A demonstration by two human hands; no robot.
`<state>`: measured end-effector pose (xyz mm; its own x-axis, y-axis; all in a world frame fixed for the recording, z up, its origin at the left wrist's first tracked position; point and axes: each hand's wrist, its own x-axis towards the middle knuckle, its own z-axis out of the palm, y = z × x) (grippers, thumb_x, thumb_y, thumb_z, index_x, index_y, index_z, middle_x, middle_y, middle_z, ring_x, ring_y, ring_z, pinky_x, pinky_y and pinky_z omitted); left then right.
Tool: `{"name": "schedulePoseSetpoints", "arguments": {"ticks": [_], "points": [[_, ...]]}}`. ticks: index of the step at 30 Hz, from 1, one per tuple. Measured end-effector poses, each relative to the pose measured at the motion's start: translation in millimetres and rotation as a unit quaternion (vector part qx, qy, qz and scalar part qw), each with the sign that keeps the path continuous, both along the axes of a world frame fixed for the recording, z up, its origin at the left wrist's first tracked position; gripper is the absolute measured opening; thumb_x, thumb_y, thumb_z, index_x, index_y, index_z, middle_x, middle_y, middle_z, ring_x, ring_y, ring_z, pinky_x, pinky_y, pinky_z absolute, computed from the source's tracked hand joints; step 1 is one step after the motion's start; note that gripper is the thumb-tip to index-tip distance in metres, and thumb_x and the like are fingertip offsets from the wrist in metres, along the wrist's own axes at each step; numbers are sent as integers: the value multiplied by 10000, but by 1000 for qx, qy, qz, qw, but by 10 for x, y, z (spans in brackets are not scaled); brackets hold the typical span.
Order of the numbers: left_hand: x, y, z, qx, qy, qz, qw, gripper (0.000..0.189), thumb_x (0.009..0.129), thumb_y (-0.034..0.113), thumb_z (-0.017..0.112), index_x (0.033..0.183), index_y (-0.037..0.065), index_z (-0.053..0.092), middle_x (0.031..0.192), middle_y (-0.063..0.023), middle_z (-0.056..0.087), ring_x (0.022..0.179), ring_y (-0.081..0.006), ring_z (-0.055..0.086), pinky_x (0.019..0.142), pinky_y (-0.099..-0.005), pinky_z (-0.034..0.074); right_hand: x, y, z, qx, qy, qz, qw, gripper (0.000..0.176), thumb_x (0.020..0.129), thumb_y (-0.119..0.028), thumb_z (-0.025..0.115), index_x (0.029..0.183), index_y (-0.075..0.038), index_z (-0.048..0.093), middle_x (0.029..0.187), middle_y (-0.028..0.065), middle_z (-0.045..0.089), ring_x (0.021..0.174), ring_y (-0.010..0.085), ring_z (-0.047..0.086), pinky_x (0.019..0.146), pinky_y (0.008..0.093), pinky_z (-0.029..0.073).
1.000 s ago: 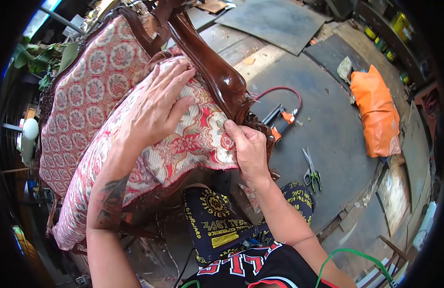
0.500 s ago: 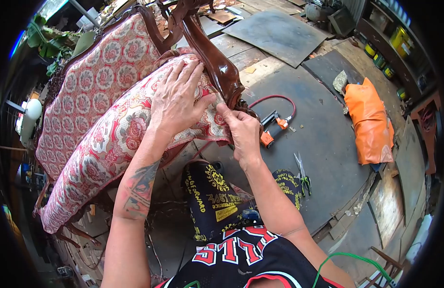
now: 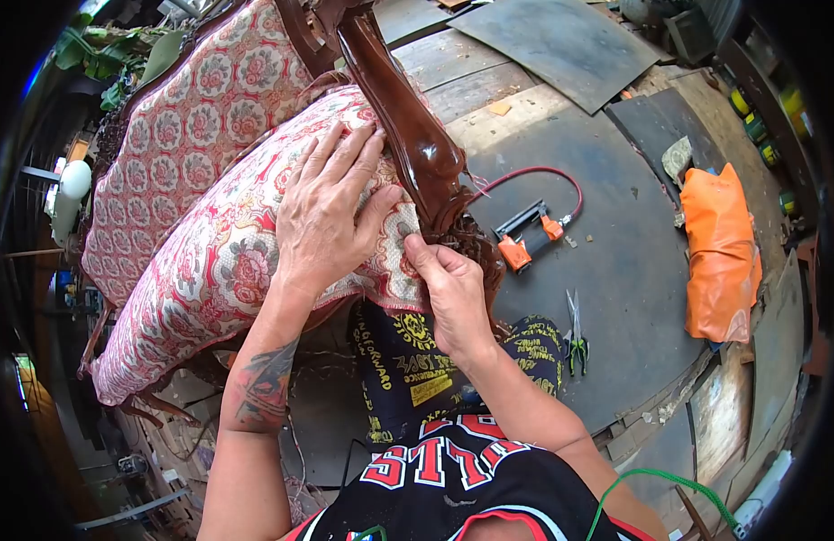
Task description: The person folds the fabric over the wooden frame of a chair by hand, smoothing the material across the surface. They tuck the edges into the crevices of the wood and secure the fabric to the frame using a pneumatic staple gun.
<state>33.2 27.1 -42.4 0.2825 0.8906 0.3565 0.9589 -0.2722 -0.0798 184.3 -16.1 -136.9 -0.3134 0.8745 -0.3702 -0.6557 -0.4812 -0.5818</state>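
Red-and-cream floral upholstery fabric lies over the seat of a carved wooden sofa. My left hand rests flat on it with fingers spread, close to the sofa's glossy brown armrest post. Pinched between the thumb and fingers of my right hand is the fabric's loose front corner, beside the carved base of that post. The backrest wears a similar floral cloth. Below the corner, the fabric's edge hangs free above my dark printed trousers.
On the dark floor board to the right lie an orange-and-black staple gun with a red air hose and green-handled scissors. An orange bag sits farther right. Several cans stand on the shelf side at upper right.
My view has shifted, so the floor items appear farther right. My right hand still pinches the fabric corner and has moved slightly down and toward me. The left hand stays flat on the fabric.
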Motion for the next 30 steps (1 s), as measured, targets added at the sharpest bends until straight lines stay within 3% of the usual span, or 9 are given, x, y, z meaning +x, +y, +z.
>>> {"name": "schedulePoseSetpoints", "arguments": {"ticks": [7,9,10,14,16,19,21,25,30], "points": [[-12,25,-19,-13,-21,7,1000,601,987,404,716,1473,59,642,1547,-140,607,1491,-384,496,1262,-519,337,-13,-44,55,49,-95,-1,994,293,1041,-260,770,979,26,758,839,-13,708,678,19,571,586,214,468],[-15,24,-8,-15,-34,6,999,599,989,410,714,1466,54,648,1535,-146,616,1485,-390,502,1260,-519,339,-17,-71,144,7,69,12,998,313,1081,-276,710,979,17,754,847,6,724,674,42,614,600,233,517],[-20,28,0,-16,-37,4,999,603,989,414,714,1465,49,649,1526,-153,622,1483,-394,503,1260,-518,339,19,-64,150,9,106,50,993,332,1112,-294,653,1026,10,751,909,16,749,768,58,662,661,273,570],[-22,33,3,-11,-39,0,999,604,992,414,711,1469,49,646,1523,-156,623,1485,-395,501,1260,-516,340,24,10,112,-14,175,90,980,352,1132,-337,598,1176,-7,713,1054,46,760,923,117,722,777,347,622],[-13,30,2,-9,-34,4,999,607,991,412,711,1473,49,643,1527,-157,620,1487,-394,500,1260,-514,342,75,84,148,-69,286,179,939,398,1151,-376,528,1313,-32,646,1207,84,738,1061,184,740,895,438,642],[-2,34,-6,-6,-45,7,999,609,990,404,712,1478,48,639,1528,-161,617,1488,-391,498,1264,-511,339,2,84,200,-127,323,198,917,433,1154,-407,495,1366,-46,610,1269,104,719,1097,237,749,945,477,644],[-13,34,-4,-5,-42,5,999,630,977,404,727,1486,46,631,1532,-160,614,1493,-385,495,1264,-513,340,21,95,19,-92,373,221,897,432,1149,-404,511,1362,-44,617,1251,88,732,1095,229,749,933,477,646],[12,24,-26,-4,-29,14,999,698,935,440,768,1496,52,624,1546,-159,603,1504,-376,487,1267,-519,334,78,125,14,-127,283,155,938,400,1133,-367,569,1306,-17,659,1177,89,757,1047,201,749,933,392,615],[29,6,-34,13,-32,18,999,795,923,491,772,1539,34,561,1591,-175,553,1507,-377,479,1263,-505,342,168,164,-169,-58,175,138,973,323,1101,-294,660,1142,17,734,1083,85,772,939,125,718,865,320,582]]}}
